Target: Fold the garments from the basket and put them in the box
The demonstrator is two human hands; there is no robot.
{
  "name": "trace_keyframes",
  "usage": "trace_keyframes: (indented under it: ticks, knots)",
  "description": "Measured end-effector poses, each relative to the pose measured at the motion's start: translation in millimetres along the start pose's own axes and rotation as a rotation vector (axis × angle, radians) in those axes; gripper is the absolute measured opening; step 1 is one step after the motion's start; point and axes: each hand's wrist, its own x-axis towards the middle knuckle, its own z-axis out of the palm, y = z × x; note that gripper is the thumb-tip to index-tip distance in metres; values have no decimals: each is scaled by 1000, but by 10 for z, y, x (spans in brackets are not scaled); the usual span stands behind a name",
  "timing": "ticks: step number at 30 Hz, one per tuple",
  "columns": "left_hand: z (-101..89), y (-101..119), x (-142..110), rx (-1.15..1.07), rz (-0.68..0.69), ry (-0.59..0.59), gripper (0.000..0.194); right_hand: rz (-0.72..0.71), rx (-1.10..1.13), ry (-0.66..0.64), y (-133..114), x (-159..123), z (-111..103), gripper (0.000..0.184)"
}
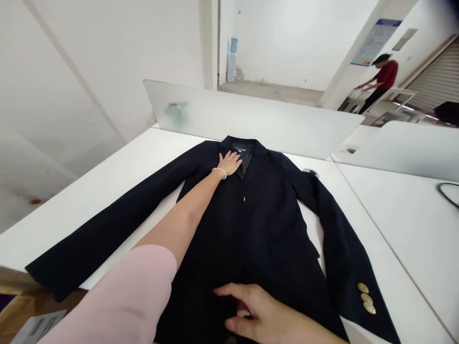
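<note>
A dark navy blazer [272, 224] lies face up on the white table, collar at the far end, sleeves spread to both sides. My left hand [230, 163] rests flat with its fingers spread on the lapel, beside the dark lining and neck label. A beaded bracelet [220, 172] circles that wrist. Close to me, over the lower front of the blazer, is my right hand [258, 310], its index finger and thumb apart with nothing visible between them. Whether it touches the cloth I cannot tell. Gold buttons [366, 298] show on the right-hand cuff, and a small one on the front.
The white table [125, 157] has a frosted divider [251, 119] along its far edge. A cardboard box [43, 315] with a label stands below the near left corner. A black cable [448, 193] lies at right. In the background a person [385, 79] stands near a water dispenser [232, 59].
</note>
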Motion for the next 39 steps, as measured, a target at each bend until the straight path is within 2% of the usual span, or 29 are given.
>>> trace_keyframes:
  ticks: [2, 3, 5, 7, 10, 12, 13, 15, 17, 19, 21, 24, 27, 29, 30, 32, 35, 37, 39]
  knots:
    - [6, 9, -46, -8, 0, 14, 54, -115, 10, 96, 34, -124, -106, 49]
    - [8, 14, -69, -17, 2, 36, 54, -174, -25, 199, 71, -201, -199, 44]
    - [13, 20, -112, -46, 14, 120, 52, -232, -206, 502, 204, -390, -467, 35]
    - [13, 19, -139, -87, 28, 223, 48, -166, -449, 844, 428, -624, -810, 31]
    - [6, 3, -150, -140, 34, 266, 41, 54, -756, 1298, 875, -1016, -1319, 46]
    - [3, -14, -145, -163, 32, 251, 37, 216, -840, 1455, 1167, -1249, -1569, 61]
    - [2, -23, -141, -171, 30, 249, 35, 293, -833, 1491, 1291, -1342, -1657, 69]
    - [5, -42, -132, -185, 19, 255, 35, 420, -728, 1488, 1470, -1461, -1760, 77]
    - [10, -57, -125, -196, 5, 259, 36, 508, -581, 1410, 1549, -1499, -1788, 74]
    - [13, -67, -122, -199, -6, 257, 36, 546, -485, 1320, 1533, -1496, -1784, 64]
    - [13, -69, -124, -194, -10, 250, 36, 526, -394, 1250, 1430, -1506, -1790, 56]
    - [3, -63, -138, -179, -7, 233, 35, 379, -42, 1201, 1125, -1595, -1854, 47]
    - [-21, -37, -147, -161, -8, 200, 34, 142, 316, 1328, 680, -1648, -1901, 35]
    - [-53, 9, -153, -148, -16, 170, 32, -18, 413, 1414, 365, -1541, -1847, 31]
    - [-75, 46, -162, -142, -18, 154, 32, -68, 443, 1404, 222, -1431, -1784, 34]
    - [-133, 152, -211, -132, -5, 124, 33, -88, 491, 1266, 2, -1125, -1594, 43]
    - [-246, 372, -415, -169, 146, 58, 32, -20, 428, 864, -124, -616, -1282, 42]
    - [-320, 529, -642, -279, 272, -74, 27, -16, 285, 606, -97, -368, -1191, 42]
    - [-382, 669, -905, -435, 327, -253, 25, -41, 147, 529, -27, -227, -1270, 45]
